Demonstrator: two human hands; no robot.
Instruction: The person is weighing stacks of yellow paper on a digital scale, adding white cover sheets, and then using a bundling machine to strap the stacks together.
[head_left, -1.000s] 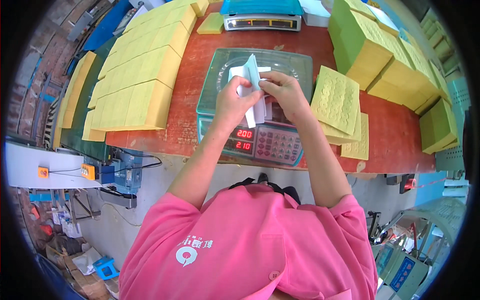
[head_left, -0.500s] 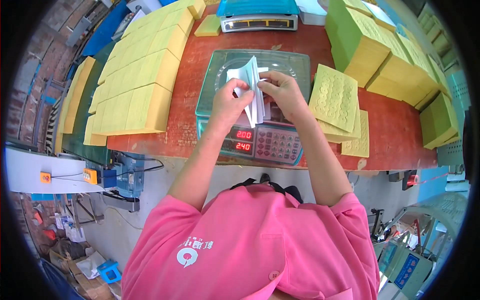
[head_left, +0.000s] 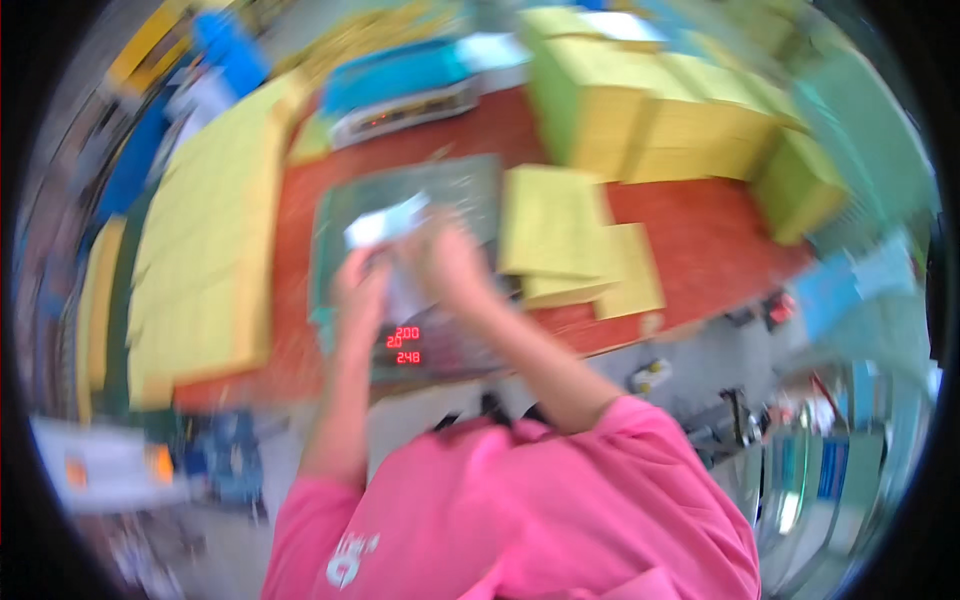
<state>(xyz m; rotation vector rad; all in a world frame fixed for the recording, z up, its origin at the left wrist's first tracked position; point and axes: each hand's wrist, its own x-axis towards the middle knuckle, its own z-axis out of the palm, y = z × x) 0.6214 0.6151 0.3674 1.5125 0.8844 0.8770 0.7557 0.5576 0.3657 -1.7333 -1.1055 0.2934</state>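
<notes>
Over a counting scale [head_left: 470,188] with a clear cover, my two hands hold a small bundle of white paper sheets [head_left: 385,222]. My left hand [head_left: 362,290] is closed on the near left side of the sheets. My right hand [head_left: 448,258] grips them from the right. Motion blur smears the fingers and the sheets' edges. Red digits glow on the scale's front panel, below my hands. Just right of the scale lies a short stack of yellow paper [head_left: 555,220], with another yellow sheet stack [head_left: 630,275] partly under it.
Long rows of yellow paper blocks [head_left: 205,240] line the table's left side. Taller yellow stacks [head_left: 610,110] stand at the back right. A second scale [head_left: 400,85] with a blue tray sits at the back. The red tabletop [head_left: 690,225] ends in front of my body.
The whole view has swung and blurred, so the table appears shifted left and lower. My hands stay together at the white sheets, which now look more tilted.
</notes>
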